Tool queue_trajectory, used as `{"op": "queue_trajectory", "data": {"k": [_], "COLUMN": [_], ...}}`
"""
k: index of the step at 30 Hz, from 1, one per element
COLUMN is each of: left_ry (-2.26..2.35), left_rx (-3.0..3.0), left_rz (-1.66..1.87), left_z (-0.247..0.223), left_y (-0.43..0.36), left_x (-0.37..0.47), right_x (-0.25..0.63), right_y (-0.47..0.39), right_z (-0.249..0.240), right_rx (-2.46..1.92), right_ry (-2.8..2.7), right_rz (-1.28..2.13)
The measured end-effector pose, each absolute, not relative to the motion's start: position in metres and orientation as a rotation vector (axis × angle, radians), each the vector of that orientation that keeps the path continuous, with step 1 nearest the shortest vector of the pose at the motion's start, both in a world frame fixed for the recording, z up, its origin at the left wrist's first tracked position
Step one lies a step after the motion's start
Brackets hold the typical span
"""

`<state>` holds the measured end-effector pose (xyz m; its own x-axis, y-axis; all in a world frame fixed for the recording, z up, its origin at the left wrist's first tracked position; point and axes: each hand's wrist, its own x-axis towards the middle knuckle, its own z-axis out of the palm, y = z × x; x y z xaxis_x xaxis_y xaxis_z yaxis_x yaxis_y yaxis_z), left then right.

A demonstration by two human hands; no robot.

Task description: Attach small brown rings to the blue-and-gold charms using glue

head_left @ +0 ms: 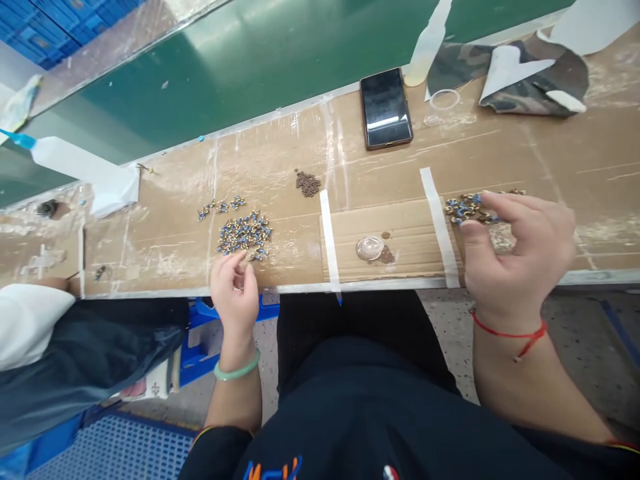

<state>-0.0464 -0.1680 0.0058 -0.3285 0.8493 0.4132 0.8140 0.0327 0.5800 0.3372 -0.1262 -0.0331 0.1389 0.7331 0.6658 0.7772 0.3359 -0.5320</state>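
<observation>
At the near edge of a pile of small blue-and-gold metal parts (245,232), my left hand (234,293) has its fingers curled in. Whatever is between those fingertips, if anything, is too small to make out. My right hand (520,253) reaches over a second pile of similar parts (467,208), thumb and index finger apart, and covers some of them. Between the hands lies a corrugated cardboard piece (345,230) with white tape strips at its sides. On it sits a clear round blob or dish (370,248) beside a brown stain.
Small brown pieces (307,183) form a heap in the middle. Behind stand a phone (386,108), a squeeze bottle (427,47) and camouflage cloth (537,80). Another white bottle (75,160) lies at left. A co-worker's sleeve (35,320) is at far left.
</observation>
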Motion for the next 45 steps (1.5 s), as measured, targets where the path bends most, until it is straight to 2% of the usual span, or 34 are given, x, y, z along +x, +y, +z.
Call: {"op": "queue_trajectory", "data": {"k": [4, 11, 15, 20, 31, 35, 40, 42, 45], "left_ry": [2.222, 2.227, 1.859, 1.153, 0.94, 1.043, 1.636, 1.851, 1.939], "left_rx": [1.842, 1.745, 1.376, 1.028, 1.046, 1.307, 1.87, 2.017, 2.185], "left_rz": [0.914, 0.807, 0.974, 0.942, 1.128, 1.06, 0.959, 0.826, 0.53], "left_z": [0.003, 0.018, 0.018, 0.012, 0.015, 0.022, 0.033, 0.034, 0.032], "left_y": [-0.152, -0.157, -0.178, -0.191, -0.185, -0.161, -0.043, 0.006, 0.051], "left_x": [-0.063, -0.066, -0.04, 0.021, 0.066, 0.061, 0.02, 0.004, -0.009], "right_x": [0.319, 0.291, 0.259, 0.23, 0.23, 0.234, 0.244, 0.245, 0.245], "right_y": [-0.132, -0.14, -0.151, -0.164, -0.179, -0.176, -0.171, -0.171, -0.17], "right_z": [-0.022, -0.003, 0.017, 0.002, -0.016, -0.019, -0.018, -0.016, -0.012], "right_rx": [-1.346, -1.183, -0.896, -0.613, -0.722, -0.696, -0.734, -0.729, -0.73], "right_ry": [-1.55, -1.341, -1.598, -1.689, -1.285, -1.107, -1.005, -1.002, -0.984], "right_rz": [-0.038, -0.084, 0.272, 0.797, 1.081, 1.131, 1.112, 1.114, 1.132]}}
